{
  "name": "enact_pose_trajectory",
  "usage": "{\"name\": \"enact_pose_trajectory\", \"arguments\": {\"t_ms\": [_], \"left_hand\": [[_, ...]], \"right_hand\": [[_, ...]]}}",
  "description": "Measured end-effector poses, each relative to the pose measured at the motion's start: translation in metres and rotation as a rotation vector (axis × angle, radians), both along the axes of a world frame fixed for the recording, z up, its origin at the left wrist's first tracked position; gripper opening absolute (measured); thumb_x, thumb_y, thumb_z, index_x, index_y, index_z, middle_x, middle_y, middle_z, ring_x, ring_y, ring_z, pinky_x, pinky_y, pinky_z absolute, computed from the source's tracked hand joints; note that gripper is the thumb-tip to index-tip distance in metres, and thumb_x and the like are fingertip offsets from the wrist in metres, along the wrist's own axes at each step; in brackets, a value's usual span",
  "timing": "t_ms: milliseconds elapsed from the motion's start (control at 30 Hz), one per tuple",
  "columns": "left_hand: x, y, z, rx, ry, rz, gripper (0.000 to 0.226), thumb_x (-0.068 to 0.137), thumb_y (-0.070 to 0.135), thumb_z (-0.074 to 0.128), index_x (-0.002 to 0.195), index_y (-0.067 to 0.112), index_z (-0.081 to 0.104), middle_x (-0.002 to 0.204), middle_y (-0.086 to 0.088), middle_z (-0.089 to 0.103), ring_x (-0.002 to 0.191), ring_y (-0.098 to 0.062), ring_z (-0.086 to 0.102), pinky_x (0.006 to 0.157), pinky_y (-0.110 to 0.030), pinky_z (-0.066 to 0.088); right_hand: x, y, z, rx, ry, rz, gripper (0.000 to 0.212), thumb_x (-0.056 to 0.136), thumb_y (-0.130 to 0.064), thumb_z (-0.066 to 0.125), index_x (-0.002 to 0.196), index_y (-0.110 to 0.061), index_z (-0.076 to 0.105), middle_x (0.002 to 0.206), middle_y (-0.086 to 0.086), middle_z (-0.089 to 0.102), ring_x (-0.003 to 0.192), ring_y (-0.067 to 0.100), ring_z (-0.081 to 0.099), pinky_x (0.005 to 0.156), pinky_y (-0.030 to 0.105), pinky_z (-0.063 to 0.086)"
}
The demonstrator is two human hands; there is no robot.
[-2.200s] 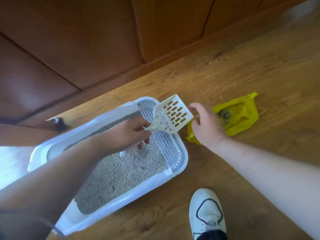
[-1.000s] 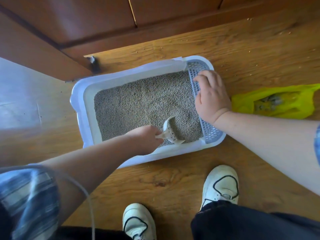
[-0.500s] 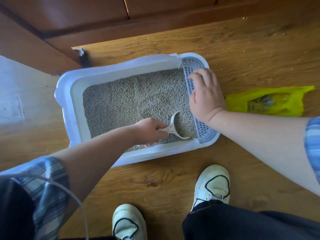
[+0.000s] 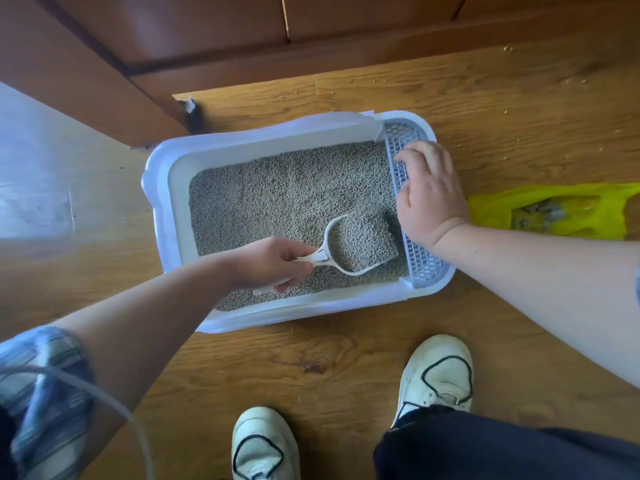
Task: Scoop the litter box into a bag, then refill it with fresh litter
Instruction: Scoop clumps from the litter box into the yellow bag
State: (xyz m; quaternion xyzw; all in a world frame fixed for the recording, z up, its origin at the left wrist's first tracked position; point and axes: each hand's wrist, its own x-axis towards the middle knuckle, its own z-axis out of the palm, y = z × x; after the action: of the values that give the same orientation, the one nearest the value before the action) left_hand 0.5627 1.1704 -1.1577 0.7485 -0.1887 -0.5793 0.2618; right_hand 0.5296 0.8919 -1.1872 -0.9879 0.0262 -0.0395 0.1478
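Two bare hands work over a litter box [image 4: 162, 202] on a wooden floor [image 4: 346, 368]. The left hand [image 4: 273, 265] is curled around the white handle of a scoop [image 4: 360, 244]. The scoop's bowl sits low in the right end of the box, heaped with grey litter [image 4: 277, 188]. The right hand [image 4: 429, 199] lies palm down with its fingers loosely spread on the grey grille [image 4: 424, 265] along the box's right end. It grips nothing and seems to steady the box. A yellow bag [image 4: 606, 202] lies slack on the floor just right of the box, beyond the right wrist, with dark clumps [image 4: 540, 214] showing inside. Stray grains dot the floor further out, and two white shoes [image 4: 436, 372] stand at the near edge.

Scooping appears to be the step in hand, and refilling has not begun. The next move likely calls for lifting the loaded scoop level and carrying it over the grille to the bag. The right hand probably needs to leave the box and hold the bag's mouth open.
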Motion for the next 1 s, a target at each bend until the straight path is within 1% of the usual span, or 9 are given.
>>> {"name": "enact_pose_trajectory", "arguments": {"t_ms": [167, 300, 367, 400, 500, 600, 733, 933, 1000], "left_hand": [[-0.002, 0.016, 0.006, -0.026, -0.024, 0.028, 0.027, 0.101, 0.037, 0.049, 0.078, 0.035, 0.062, 0.057, 0.002, 0.059, 0.048, -0.011, 0.048, 0.057, -0.027, 0.045], [-0.006, 0.021, 0.012, -0.087, -0.029, 0.089, 0.029, 0.101, 0.032, 0.052, 0.077, 0.044, 0.062, 0.055, 0.006, 0.057, 0.045, -0.005, 0.046, 0.050, -0.012, 0.038], [-0.008, 0.021, 0.011, -0.063, -0.084, 0.111, 0.023, 0.100, 0.032, 0.053, 0.086, 0.045, 0.064, 0.053, 0.010, 0.057, 0.044, -0.002, 0.048, 0.049, -0.009, 0.036], [-0.008, 0.021, 0.011, -0.053, -0.093, 0.117, 0.021, 0.100, 0.031, 0.053, 0.087, 0.043, 0.064, 0.052, 0.010, 0.057, 0.043, -0.001, 0.048, 0.049, -0.009, 0.036], [-0.008, 0.023, 0.015, -0.075, -0.086, 0.099, 0.033, 0.100, 0.030, 0.052, 0.071, 0.042, 0.060, 0.053, 0.009, 0.056, 0.046, -0.003, 0.049, 0.053, -0.012, 0.040], [-0.005, 0.027, 0.016, -0.050, -0.097, 0.144, 0.021, 0.100, 0.032, 0.052, 0.083, 0.032, 0.065, 0.058, 0.007, 0.060, 0.049, -0.007, 0.054, 0.051, -0.012, 0.042], [-0.005, 0.030, 0.015, -0.072, -0.089, 0.222, 0.016, 0.100, 0.029, 0.053, 0.092, 0.034, 0.067, 0.061, 0.004, 0.061, 0.050, -0.009, 0.054, 0.049, -0.015, 0.042], [-0.002, 0.026, 0.023, -0.072, -0.047, 0.187, 0.028, 0.102, 0.031, 0.050, 0.079, 0.038, 0.064, 0.053, 0.005, 0.056, 0.044, -0.009, 0.048, 0.047, -0.022, 0.040], [-0.001, 0.025, 0.021, -0.064, -0.078, 0.256, 0.022, 0.101, 0.030, 0.050, 0.089, 0.037, 0.067, 0.053, 0.006, 0.057, 0.044, -0.007, 0.048, 0.047, -0.021, 0.040]], "right_hand": [[0.000, -0.001, 0.000, -0.009, 0.008, -0.004, 0.044, 0.079, -0.005, 0.045, 0.122, -0.006, 0.055, 0.127, 0.013, 0.049, 0.123, 0.031, 0.043, 0.114, 0.038, 0.030], [-0.001, 0.001, 0.000, -0.009, 0.006, -0.006, 0.043, 0.080, -0.004, 0.047, 0.122, -0.006, 0.054, 0.128, 0.013, 0.049, 0.124, 0.030, 0.041, 0.114, 0.038, 0.030], [-0.001, 0.001, -0.001, -0.010, 0.010, -0.005, 0.043, 0.080, -0.004, 0.047, 0.122, -0.006, 0.054, 0.128, 0.013, 0.048, 0.124, 0.030, 0.041, 0.114, 0.037, 0.029], [-0.001, 0.001, -0.001, -0.013, 0.011, -0.007, 0.043, 0.080, -0.004, 0.046, 0.122, -0.006, 0.054, 0.128, 0.013, 0.048, 0.124, 0.030, 0.041, 0.114, 0.037, 0.029], [0.000, 0.001, -0.001, -0.020, 0.012, -0.013, 0.042, 0.080, -0.004, 0.046, 0.122, -0.006, 0.054, 0.129, 0.013, 0.048, 0.124, 0.029, 0.040, 0.114, 0.036, 0.027], [-0.001, 0.003, -0.001, -0.023, 0.013, -0.017, 0.041, 0.080, -0.003, 0.047, 0.121, -0.006, 0.054, 0.129, 0.012, 0.048, 0.124, 0.029, 0.040, 0.114, 0.036, 0.026], [0.000, 0.002, 0.000, -0.034, 0.020, -0.023, 0.041, 0.081, -0.002, 0.047, 0.121, -0.007, 0.053, 0.129, 0.012, 0.047, 0.125, 0.030, 0.041, 0.114, 0.035, 0.027], [0.000, 0.004, 0.000, -0.059, 0.041, -0.018, 0.042, 0.081, -0.004, 0.044, 0.121, -0.008, 0.053, 0.129, 0.011, 0.047, 0.125, 0.030, 0.041, 0.113, 0.036, 0.029], [0.001, 0.003, 0.000, -0.063, 0.042, -0.020, 0.042, 0.080, -0.005, 0.043, 0.121, -0.008, 0.053, 0.129, 0.011, 0.047, 0.125, 0.030, 0.041, 0.113, 0.037, 0.029]]}}
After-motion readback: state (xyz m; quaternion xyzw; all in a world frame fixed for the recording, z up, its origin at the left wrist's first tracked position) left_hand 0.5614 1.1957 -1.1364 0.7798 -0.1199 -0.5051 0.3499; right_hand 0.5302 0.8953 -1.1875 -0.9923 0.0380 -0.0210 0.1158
